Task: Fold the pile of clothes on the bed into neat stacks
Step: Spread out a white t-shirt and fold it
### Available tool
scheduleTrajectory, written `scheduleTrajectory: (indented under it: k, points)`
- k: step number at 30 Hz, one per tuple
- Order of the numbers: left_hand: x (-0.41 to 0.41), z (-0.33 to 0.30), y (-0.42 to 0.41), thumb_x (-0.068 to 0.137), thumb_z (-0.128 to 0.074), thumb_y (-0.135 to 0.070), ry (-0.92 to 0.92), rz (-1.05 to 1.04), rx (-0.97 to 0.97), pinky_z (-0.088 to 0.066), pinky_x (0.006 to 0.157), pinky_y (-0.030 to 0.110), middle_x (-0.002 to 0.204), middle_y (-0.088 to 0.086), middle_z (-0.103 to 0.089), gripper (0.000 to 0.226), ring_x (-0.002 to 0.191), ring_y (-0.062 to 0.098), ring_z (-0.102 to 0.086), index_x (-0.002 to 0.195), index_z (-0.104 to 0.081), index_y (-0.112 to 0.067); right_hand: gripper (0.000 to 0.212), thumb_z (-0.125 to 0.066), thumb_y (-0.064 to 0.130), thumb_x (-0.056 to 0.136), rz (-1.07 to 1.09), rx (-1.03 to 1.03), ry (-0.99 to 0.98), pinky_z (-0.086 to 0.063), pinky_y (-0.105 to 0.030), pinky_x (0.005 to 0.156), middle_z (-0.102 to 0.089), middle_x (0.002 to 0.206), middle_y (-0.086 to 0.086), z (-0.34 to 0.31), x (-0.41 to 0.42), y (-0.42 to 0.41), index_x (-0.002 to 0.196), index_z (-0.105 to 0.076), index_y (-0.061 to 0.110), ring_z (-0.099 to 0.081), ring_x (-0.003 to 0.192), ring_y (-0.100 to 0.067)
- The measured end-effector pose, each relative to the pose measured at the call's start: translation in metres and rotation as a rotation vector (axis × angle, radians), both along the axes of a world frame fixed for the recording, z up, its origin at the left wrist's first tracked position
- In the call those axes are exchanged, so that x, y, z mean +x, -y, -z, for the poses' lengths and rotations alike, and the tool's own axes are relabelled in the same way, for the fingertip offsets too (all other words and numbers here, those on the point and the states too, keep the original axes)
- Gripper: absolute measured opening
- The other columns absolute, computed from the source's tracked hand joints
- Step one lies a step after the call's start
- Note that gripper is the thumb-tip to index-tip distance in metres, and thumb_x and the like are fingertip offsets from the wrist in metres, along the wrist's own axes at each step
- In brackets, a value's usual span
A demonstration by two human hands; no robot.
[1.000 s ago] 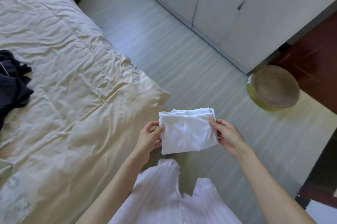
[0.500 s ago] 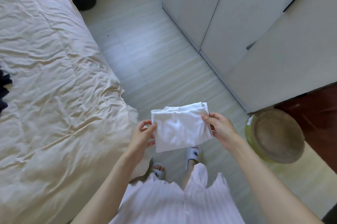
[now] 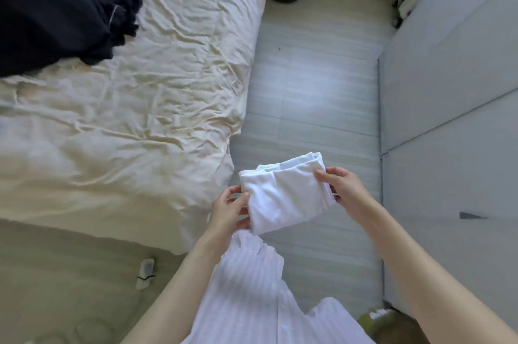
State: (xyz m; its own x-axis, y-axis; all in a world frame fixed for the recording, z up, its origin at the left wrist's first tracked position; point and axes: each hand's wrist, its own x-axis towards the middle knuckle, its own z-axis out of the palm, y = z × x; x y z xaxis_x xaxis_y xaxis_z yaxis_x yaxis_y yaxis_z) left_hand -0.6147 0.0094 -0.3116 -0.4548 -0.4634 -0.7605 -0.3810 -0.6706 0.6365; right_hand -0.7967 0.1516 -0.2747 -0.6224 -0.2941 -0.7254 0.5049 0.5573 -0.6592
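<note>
Folded white garment (image 3: 286,198) hangs over the floor, right of the bed (image 3: 126,125), pinched between left hand (image 3: 228,210) and right hand (image 3: 340,188)

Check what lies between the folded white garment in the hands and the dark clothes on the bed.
Only rumpled cream bedding lies between the folded white garment and the dark clothes, per the head view.

No text, label, brand, number or sign is showing legibly anywhere. The small white object (image 3: 145,273) lying on the floor just beside the bed (image 3: 126,108) is carrying a dark mark, but it is blurring too much to be read.
</note>
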Motion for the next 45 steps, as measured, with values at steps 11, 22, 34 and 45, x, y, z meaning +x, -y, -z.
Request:
scheduleTrajectory:
  k: [11, 22, 34, 45]
  points:
    - [-0.01, 0.048, 0.088, 0.092, -0.058, -0.017, 0.036, -0.554, 0.105, -0.051, 0.069, 0.037, 0.099, 0.013, -0.065, 0.012, 0.079, 0.024, -0.063, 0.103, -0.055, -0.014, 0.012, -0.067, 0.017, 0.085, -0.647, 0.117, -0.092, -0.022, -0.021, 0.041, -0.043, 0.056, -0.001, 0.046, -0.055, 0.218, 0.077, -0.059, 0.012, -0.03, 0.047, -0.013]
    - [-0.043, 0.097, 0.205, 0.091, -0.06, -0.019, 0.135, -0.798, 0.003, -0.054, 0.065, 0.029, 0.105, 0.009, -0.061, 0.006, 0.082, 0.02, -0.063, 0.094, -0.054, -0.02, 0.01, -0.067, 0.022, 0.085, -0.906, 0.111, -0.074, -0.029, -0.023, 0.05, -0.052, 0.071, 0.0, 0.115, -0.084, 0.397, 0.078, -0.06, 0.022, -0.043, 0.059, -0.013]
    - [-0.082, 0.196, 0.31, 0.09, -0.06, -0.017, 0.234, -0.955, -0.111, -0.055, 0.078, 0.041, 0.095, 0.006, -0.062, 0.01, 0.087, 0.027, -0.064, 0.089, -0.053, -0.023, 0.015, -0.069, 0.027, 0.082, -0.974, 0.042, -0.146, -0.049, -0.039, 0.085, -0.067, 0.099, -0.007, 0.207, -0.109, 0.53, 0.096, -0.069, 0.021, -0.06, 0.086, -0.021]
    - [-0.098, 0.201, 0.314, 0.089, -0.062, -0.014, 0.172, -1.033, -0.184, -0.056, 0.063, 0.025, 0.086, 0.006, -0.061, 0.012, 0.072, 0.015, -0.062, 0.084, -0.053, -0.02, 0.008, -0.06, 0.014, 0.089, -1.002, -0.137, -0.148, -0.046, -0.013, 0.053, -0.067, 0.08, 0.005, 0.206, -0.115, 0.544, 0.094, -0.066, 0.015, -0.062, 0.063, -0.001]
